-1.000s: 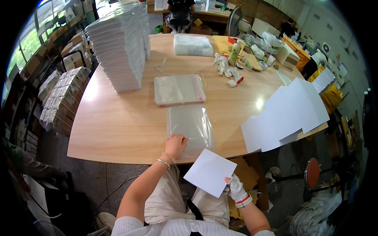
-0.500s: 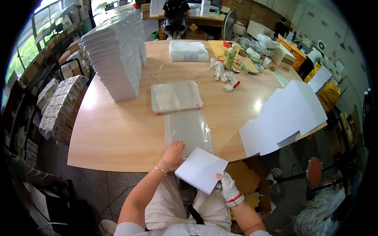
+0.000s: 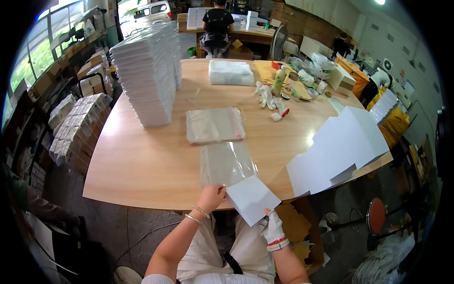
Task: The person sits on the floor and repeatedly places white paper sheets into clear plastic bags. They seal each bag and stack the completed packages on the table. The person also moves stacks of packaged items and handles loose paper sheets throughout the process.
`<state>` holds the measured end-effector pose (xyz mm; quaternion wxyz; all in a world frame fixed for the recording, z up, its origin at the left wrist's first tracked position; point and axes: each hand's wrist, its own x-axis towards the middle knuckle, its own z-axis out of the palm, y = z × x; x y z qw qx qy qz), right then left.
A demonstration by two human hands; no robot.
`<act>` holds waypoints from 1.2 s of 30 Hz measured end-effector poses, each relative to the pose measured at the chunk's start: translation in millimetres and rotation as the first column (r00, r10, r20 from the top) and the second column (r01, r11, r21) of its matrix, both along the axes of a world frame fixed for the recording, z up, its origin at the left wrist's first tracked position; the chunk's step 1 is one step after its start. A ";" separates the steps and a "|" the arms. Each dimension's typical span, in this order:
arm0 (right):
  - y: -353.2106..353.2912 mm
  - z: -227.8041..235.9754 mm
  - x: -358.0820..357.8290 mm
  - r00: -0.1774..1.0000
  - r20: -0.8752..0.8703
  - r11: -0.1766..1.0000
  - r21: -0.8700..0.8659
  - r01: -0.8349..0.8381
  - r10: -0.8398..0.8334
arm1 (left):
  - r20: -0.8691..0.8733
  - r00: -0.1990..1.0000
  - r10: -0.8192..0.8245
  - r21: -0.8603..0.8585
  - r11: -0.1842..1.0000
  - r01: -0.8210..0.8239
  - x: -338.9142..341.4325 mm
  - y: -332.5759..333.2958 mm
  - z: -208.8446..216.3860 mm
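My right hand, in a white glove with a red cuff, grips the near corner of a white sheaf of paper. The sheaf is tilted, its far corner over the near end of a clear plastic bag lying flat on the table. Bare, with bracelets at the wrist, my left hand is closed at the bag's near edge and pinches it beside the sheaf. Whether the sheaf's corner lies inside the bag or on top, I cannot tell. Just beyond lies a pile of clear bags with a pinkish edge.
A tall stack of wrapped white packs stands at the table's far left. White paper piles lie stepped at the right edge. Farther back are gloves, a green bottle and a wrapped bundle. A stool stands at right.
The white sheaf has shifted slightly right and forward over the bag's near end. My left hand has come to the bag's near edge, its fingers drawn together. The head view has tilted up a little.
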<state>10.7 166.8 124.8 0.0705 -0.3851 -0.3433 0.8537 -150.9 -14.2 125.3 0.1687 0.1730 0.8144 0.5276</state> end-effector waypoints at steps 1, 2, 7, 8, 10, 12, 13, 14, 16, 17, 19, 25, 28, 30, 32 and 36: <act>-1.2 -2.2 3.3 1.000 -0.015 1.000 -0.014 0.008 -0.008 | -0.116 0.993 0.019 -0.063 0.998 -0.026 5.1 0.2 -6.9; -4.3 0.2 6.2 0.999 -0.029 1.000 -0.029 0.014 -0.015 | -0.229 0.973 0.032 -0.122 0.991 -0.061 10.0 0.9 -13.0; -21.4 3.4 23.2 0.984 -0.175 0.997 -0.073 0.004 -0.017 | -0.296 0.954 0.055 -0.146 0.984 -0.102 49.3 6.8 -8.4; -27.4 9.4 26.6 0.984 -0.178 0.997 -0.079 0.002 -0.016 | -0.286 0.952 0.106 -0.034 0.992 -0.121 61.0 6.9 -7.4; -30.5 19.4 36.2 0.983 -0.183 0.991 -0.129 -0.047 0.023 | -0.249 0.948 0.200 0.197 0.968 -0.152 86.4 13.0 -9.0; -32.8 23.1 53.3 0.977 -0.185 0.965 -0.222 -0.143 0.103 | -0.186 0.936 0.300 0.475 0.861 -0.182 105.6 27.1 -23.3; -36.4 11.9 57.0 0.978 -0.206 0.972 -0.216 -0.089 0.044 | -0.110 0.937 0.333 0.569 0.793 -0.215 110.9 39.6 -35.9; -38.1 6.3 59.3 0.968 -0.248 0.973 -0.210 -0.100 0.046 | -0.023 0.936 0.351 0.654 0.713 -0.252 114.1 49.2 -48.4; -41.6 -3.7 64.8 0.944 -0.326 0.970 -0.204 -0.130 0.058 | 0.058 0.998 0.019 0.309 0.950 -0.036 110.2 43.4 -94.4; -40.7 -13.1 66.3 0.937 -0.343 0.963 -0.227 -0.145 0.060 | 0.240 0.971 -0.007 0.510 0.852 -0.120 121.8 45.6 -119.2; -45.8 -15.6 58.8 0.968 -0.247 0.971 -0.213 -0.106 0.052 | 0.159 0.987 0.018 0.602 0.790 -0.112 135.9 47.9 -133.2; -47.5 -52.4 46.4 0.992 -0.124 0.991 -0.135 -0.019 0.002 | -0.190 0.981 0.051 0.296 0.955 0.008 143.7 37.8 -152.1; -50.8 -49.0 37.9 0.981 -0.164 0.991 -0.104 0.089 -0.105 | 0.060 0.994 0.089 0.390 0.915 -0.106 146.9 42.8 -147.4; -42.6 -47.9 22.8 0.982 -0.151 0.992 -0.057 0.108 -0.116 | 0.176 0.982 0.066 0.324 0.938 -0.121 154.4 42.8 -127.3; -36.4 -47.2 -5.5 0.975 -0.169 0.988 -0.073 0.136 -0.147 | 0.233 0.967 0.099 0.384 0.905 -0.185 163.8 48.4 -126.7; -25.1 -31.6 -23.2 0.952 -0.301 0.991 -0.132 0.006 -0.046 | 0.372 0.928 0.023 0.449 0.871 -0.201 156.7 49.4 -125.4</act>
